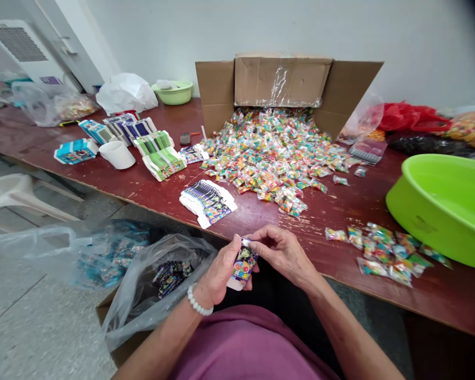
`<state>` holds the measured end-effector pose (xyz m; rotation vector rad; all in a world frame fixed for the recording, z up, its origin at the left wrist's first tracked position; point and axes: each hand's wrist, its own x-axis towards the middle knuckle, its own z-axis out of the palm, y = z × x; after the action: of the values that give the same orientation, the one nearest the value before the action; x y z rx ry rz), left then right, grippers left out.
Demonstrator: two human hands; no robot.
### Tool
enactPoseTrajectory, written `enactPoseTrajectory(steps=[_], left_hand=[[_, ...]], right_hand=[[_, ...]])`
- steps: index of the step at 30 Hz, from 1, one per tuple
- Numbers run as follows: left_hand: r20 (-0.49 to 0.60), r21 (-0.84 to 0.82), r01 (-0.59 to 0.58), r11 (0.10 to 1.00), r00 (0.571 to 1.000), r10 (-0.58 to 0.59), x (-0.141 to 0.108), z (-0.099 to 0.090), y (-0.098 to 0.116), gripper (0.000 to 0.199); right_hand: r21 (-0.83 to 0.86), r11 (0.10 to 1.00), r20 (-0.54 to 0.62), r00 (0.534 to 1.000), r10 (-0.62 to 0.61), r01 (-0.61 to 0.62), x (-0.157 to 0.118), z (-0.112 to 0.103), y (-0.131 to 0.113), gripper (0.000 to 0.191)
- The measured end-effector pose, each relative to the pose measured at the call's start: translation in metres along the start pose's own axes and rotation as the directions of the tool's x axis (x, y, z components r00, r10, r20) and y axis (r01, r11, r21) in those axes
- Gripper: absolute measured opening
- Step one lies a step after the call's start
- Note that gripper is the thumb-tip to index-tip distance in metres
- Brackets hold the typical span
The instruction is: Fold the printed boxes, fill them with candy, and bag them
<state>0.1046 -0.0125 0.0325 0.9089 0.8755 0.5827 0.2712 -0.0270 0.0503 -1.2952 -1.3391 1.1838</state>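
Note:
A small dark purple printed candy box point(243, 264) is in my left hand point(220, 272), just off the table's front edge. Its lower white flap sticks out below my fingers. My right hand point(281, 250) pinches the white flap at the box's upper end, thumb and forefinger together. On the table just beyond lies a fanned stack of flat purple boxes point(209, 203). Behind it, wrapped candies point(277, 158) spill in a big heap from a cardboard carton point(283, 79) lying on its side. A smaller group of wrapped candies point(380, 250) lies to the right.
A green basin point(431, 211) stands at the right. Left on the table are green box bundles point(160, 155), a white mug point(117, 154) and blue boxes point(76, 151). Below left, a plastic-lined carton point(130, 311) holds filled dark boxes point(173, 277), beside a bag of blue packs point(114, 256).

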Motion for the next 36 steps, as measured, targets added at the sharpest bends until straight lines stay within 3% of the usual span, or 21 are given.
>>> enactPoseTrajectory(steps=[7, 10, 13, 18, 21, 22, 24, 27, 28, 30, 34, 36], left_hand=[[0.009, 0.093, -0.045, 0.995, 0.999, 0.044, 0.000, -0.003, -0.001, 0.067], [0.012, 0.082, -0.072, 0.994, 0.997, 0.071, 0.001, -0.007, -0.004, 0.065], [0.008, 0.052, -0.085, 0.995, 0.996, 0.085, 0.001, -0.008, -0.007, 0.067], [-0.023, -0.059, -0.097, 0.994, 0.995, 0.096, 0.003, -0.002, -0.012, 0.060], [-0.043, -0.167, -0.079, 0.983, 0.996, 0.073, 0.004, 0.001, -0.017, 0.048], [-0.039, -0.202, -0.054, 0.978, 0.998, 0.047, 0.004, 0.001, -0.018, 0.045], [-0.029, -0.233, 0.007, 0.972, 0.999, -0.014, 0.004, -0.001, -0.021, 0.041], [-0.015, -0.197, 0.060, 0.979, 0.998, -0.064, 0.002, -0.012, -0.025, 0.041], [-0.003, -0.174, 0.065, 0.983, 0.998, -0.067, 0.001, -0.016, -0.026, 0.041], [0.019, -0.102, 0.057, 0.993, 0.998, -0.055, 0.000, -0.026, -0.028, 0.038], [0.059, 0.217, 0.043, 0.975, 0.997, -0.057, -0.004, -0.051, -0.025, 0.039], [0.074, 0.463, 0.044, 0.885, 0.993, -0.089, -0.006, -0.067, -0.020, 0.042]], right_hand=[[0.202, 0.977, -0.036, 0.996, 0.085, -0.076, 0.003, 0.003, 0.002, 0.028], [0.180, 0.983, -0.044, 0.998, 0.041, -0.033, 0.001, 0.005, 0.004, 0.028], [0.158, 0.987, 0.045, 0.998, -0.038, 0.030, -0.004, 0.007, 0.005, 0.026], [-0.180, 0.945, 0.012, 0.961, -0.275, 0.273, -0.010, 0.017, 0.015, 0.014], [-0.330, 0.897, 0.022, 0.952, -0.305, 0.294, 0.000, 0.005, 0.026, 0.018], [-0.369, 0.889, 0.003, 0.957, -0.289, 0.270, 0.006, -0.005, 0.030, 0.019], [-0.501, 0.850, -0.199, 0.934, -0.295, 0.162, 0.023, -0.033, 0.039, 0.023], [-0.689, 0.682, -0.478, 0.862, -0.170, -0.247, 0.049, -0.078, 0.053, 0.040], [-0.706, 0.623, -0.511, 0.851, -0.121, -0.336, 0.057, -0.090, 0.057, 0.045], [-0.709, 0.587, -0.527, 0.847, -0.071, -0.392, 0.070, -0.106, 0.066, 0.051], [-0.661, 0.622, -0.525, 0.851, 0.015, -0.419, 0.083, -0.119, 0.081, 0.051], [-0.627, 0.652, -0.523, 0.851, 0.053, -0.426, 0.083, -0.122, 0.086, 0.048]])
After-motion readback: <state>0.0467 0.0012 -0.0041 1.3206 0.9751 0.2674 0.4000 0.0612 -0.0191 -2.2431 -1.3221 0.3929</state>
